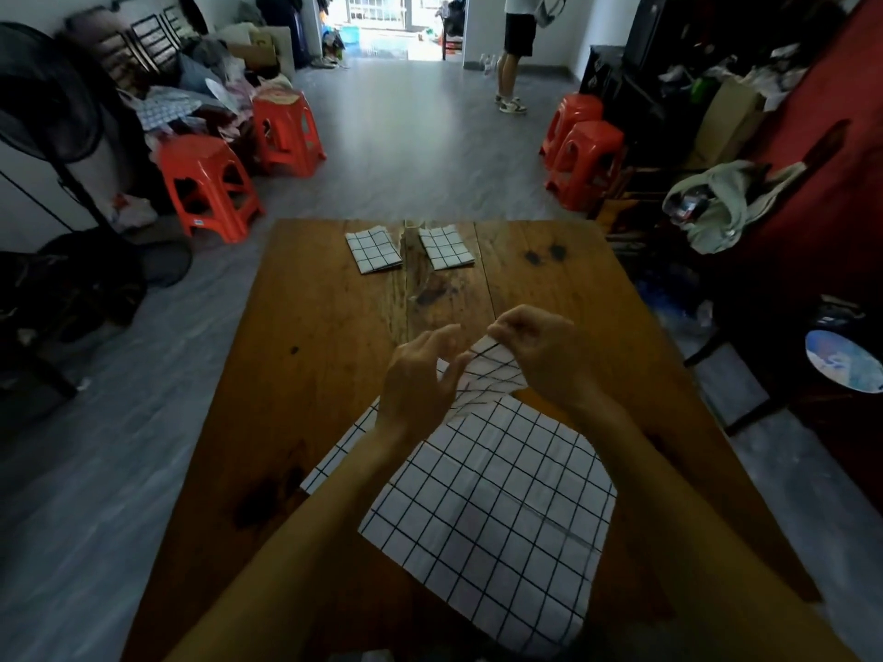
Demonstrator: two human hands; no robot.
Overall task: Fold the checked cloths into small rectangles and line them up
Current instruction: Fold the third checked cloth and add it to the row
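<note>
A large white cloth with a black check (497, 508) lies spread on the wooden table (306, 375) near me. Its far corner is lifted off the wood. My right hand (540, 351) pinches that raised corner between thumb and fingers. My left hand (420, 379) is beside it with fingers spread, touching the lifted part of the cloth; whether it grips the fabric is hard to tell. Two checked cloths folded into small rectangles lie side by side at the table's far edge, one on the left (373, 252) and one on the right (446, 247).
Orange plastic stools stand on the floor at the left (205, 188) and at the right (585, 162) beyond the table. A person (516, 50) stands far back near the doorway. Piled clothes and clutter line both walls. A dark chair (788, 375) is at the table's right.
</note>
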